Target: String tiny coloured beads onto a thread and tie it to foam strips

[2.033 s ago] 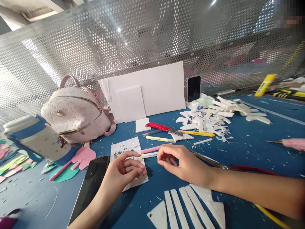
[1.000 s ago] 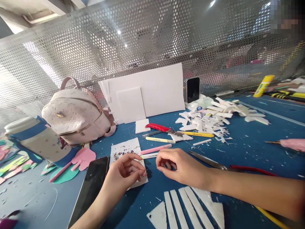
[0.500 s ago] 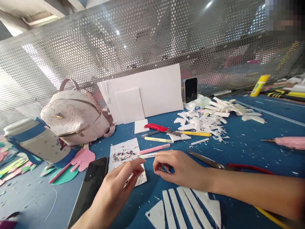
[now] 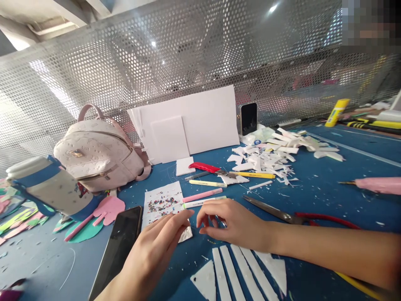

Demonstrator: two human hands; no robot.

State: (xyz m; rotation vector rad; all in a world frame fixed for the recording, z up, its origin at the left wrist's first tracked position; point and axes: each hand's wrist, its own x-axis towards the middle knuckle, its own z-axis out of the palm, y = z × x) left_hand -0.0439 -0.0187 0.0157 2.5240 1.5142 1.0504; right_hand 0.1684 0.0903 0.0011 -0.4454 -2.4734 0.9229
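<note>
My left hand (image 4: 153, 246) is at centre left, fingers bent and held together, with the thumb mostly hidden behind them. It covers the near edge of a white paper sheet (image 4: 166, 190) strewn with tiny multicoloured beads (image 4: 163, 203). Facing it, a short gap away, my right hand (image 4: 230, 219) has its fingers curled and the tips of thumb and index close together. Whatever either hand pinches is too fine or hidden to make out. Faint small specks show under the right fingers. White foam strips (image 4: 230, 271) lie below that wrist, beside a triangular white piece (image 4: 205, 280).
Open scissors (image 4: 282, 215) lie by the right forearm. Pens (image 4: 202, 195), a red-handled cutter (image 4: 205, 168) and white scraps (image 4: 263, 161) are beyond. A phone (image 4: 120, 242), tumbler (image 4: 50, 184) and backpack (image 4: 100, 150) stand left. White boards (image 4: 213, 121) lean on the mesh panel.
My right hand has shifted slightly left and its fingers have spread a little. The left hand's fingers have straightened and closed up. The view has turned slightly.
</note>
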